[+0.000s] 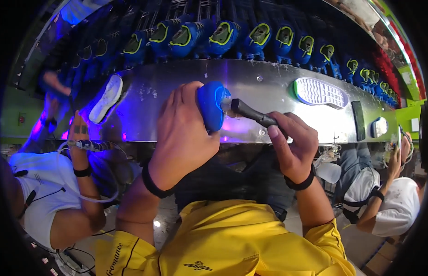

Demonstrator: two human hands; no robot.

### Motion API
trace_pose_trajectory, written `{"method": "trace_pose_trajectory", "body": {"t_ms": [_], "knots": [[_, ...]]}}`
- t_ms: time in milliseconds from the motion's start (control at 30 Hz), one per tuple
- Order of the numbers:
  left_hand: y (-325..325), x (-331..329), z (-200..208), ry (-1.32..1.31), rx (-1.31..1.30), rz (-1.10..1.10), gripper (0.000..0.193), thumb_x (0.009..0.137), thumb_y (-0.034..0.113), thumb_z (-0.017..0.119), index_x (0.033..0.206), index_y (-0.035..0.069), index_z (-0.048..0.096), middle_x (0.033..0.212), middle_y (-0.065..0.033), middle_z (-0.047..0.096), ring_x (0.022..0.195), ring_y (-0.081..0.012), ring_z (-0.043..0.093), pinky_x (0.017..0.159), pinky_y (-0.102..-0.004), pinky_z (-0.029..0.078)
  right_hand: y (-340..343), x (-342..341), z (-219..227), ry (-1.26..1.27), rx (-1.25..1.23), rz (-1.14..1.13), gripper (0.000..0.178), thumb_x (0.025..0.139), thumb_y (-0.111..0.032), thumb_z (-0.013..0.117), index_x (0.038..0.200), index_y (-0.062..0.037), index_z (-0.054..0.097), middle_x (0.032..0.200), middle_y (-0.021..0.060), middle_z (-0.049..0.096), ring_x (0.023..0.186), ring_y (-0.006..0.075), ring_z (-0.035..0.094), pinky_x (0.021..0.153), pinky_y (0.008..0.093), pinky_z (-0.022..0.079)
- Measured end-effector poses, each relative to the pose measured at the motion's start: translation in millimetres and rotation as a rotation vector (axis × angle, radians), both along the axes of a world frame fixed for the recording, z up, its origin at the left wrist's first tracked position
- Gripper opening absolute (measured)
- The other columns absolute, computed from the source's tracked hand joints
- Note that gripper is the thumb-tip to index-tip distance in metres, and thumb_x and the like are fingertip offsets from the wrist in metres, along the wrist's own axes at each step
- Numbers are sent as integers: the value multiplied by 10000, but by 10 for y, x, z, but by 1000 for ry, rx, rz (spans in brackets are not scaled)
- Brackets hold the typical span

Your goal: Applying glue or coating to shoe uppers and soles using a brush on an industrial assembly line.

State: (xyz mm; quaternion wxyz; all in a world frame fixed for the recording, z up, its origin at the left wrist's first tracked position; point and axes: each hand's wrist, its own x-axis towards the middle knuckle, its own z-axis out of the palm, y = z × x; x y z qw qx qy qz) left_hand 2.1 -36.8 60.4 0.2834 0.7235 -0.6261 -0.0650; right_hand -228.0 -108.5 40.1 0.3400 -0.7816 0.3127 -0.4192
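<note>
My left hand is wrapped round a blue shoe and holds it up over the near edge of the metal bench. Only one end of the shoe shows, since my fingers and palm cover the rest. Between the thumb and fingers of my right hand is a brush with a black handle, pointing left. Its pale bristles meet the right side of the shoe.
On the metal bench lie a white sole at left, a white sole with green trim at right, and a dark bar. Behind runs a row of blue shoes. Co-workers sit at left and right.
</note>
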Motion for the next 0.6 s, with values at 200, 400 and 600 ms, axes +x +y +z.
{"method": "trace_pose_trajectory", "body": {"t_ms": [200, 400, 600], "knots": [[-67, 263, -33, 44, 59, -38, 662, 739, 120, 821, 1303, -29, 508, 1203, -273, 633, 1155, -484, 615, 993, -534, 507, -53, 319, -277, -133, 59, 47, 229, 933, -72, 742, 1122, 55, 754, 811, 137, 691, 630, 175, 610, 594, 289, 459], [-141, 380, 71, 178, 184, 8, 629, 725, 120, 872, 1282, 6, 604, 1245, -210, 671, 1175, -399, 667, 1016, -460, 528, 28, 486, -550, -227, 183, 29, 227, 937, -81, 754, 1105, 71, 762, 823, 151, 712, 662, 186, 645, 622, 286, 481], [-190, 492, 79, 88, 279, -23, 734, 723, 128, 888, 1358, -10, 547, 1279, -226, 664, 1199, -405, 666, 1040, -451, 527, 173, 477, -709, -166, 183, -48, 228, 936, -94, 764, 1104, 60, 764, 829, 163, 716, 670, 223, 672, 633, 319, 502]]}}
